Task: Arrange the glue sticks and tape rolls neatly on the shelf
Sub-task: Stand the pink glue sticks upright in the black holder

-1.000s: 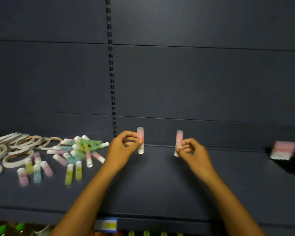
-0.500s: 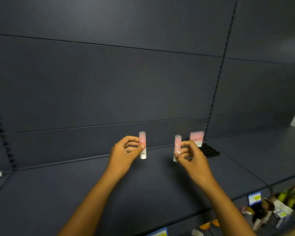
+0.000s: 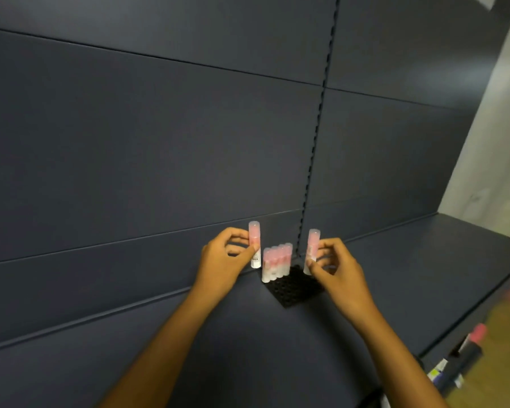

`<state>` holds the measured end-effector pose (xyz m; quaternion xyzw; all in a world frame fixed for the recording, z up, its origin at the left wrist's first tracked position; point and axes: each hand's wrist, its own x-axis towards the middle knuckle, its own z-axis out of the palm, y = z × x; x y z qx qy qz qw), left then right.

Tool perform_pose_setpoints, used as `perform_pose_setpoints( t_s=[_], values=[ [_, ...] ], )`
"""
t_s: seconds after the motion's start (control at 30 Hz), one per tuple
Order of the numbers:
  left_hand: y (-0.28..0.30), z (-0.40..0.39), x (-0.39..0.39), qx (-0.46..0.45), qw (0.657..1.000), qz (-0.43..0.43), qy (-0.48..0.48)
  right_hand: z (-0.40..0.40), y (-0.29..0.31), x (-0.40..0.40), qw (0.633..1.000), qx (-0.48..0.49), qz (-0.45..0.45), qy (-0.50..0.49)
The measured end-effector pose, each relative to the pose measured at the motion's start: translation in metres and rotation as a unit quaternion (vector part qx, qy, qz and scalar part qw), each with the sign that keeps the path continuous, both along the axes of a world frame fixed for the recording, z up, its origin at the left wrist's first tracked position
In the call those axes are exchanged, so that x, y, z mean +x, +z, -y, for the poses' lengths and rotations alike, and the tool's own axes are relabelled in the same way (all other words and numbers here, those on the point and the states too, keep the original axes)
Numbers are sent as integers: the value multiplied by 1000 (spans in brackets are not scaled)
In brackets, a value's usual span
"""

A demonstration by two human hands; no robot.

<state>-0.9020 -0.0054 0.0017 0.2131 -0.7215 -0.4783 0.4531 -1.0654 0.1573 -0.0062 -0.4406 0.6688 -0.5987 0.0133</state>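
Observation:
My left hand pinches a pink-capped glue stick upright, just left of a black holed holder tray on the dark shelf. My right hand holds a second pink glue stick upright over the tray's right side. A row of several pink glue sticks stands in the tray's back-left edge, between my two hands. No tape rolls are in view.
The dark slotted back panel rises right behind the tray, with an upright slot strip. The shelf runs on to the right toward a pale wall. Blurred items sit lower right below the shelf edge.
My view has swung right, away from the loose glue sticks and tape rolls. Both hands carried their pink sticks to the black tray, which now sits between them.

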Motion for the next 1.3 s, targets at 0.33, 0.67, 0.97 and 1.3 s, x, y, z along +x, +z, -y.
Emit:
perform_pose_setpoints(
  t_s=[0.33, 0.67, 0.97, 1.3],
  values=[
    [5, -28, -82, -82, 996, 2, 42, 26, -11, -91, 996, -20, -4, 89],
    [-11, -59, -142, -125, 973, 49, 190, 58, -36, -158, 976, -31, -24, 216],
    [-29, -42, -169, -196, 932, 127, 279, 94, -66, -177, 968, -48, -29, 244],
    [-43, -31, -177, -276, 870, 263, 312, 100, -75, -183, 966, -37, -60, 248]
  ],
)
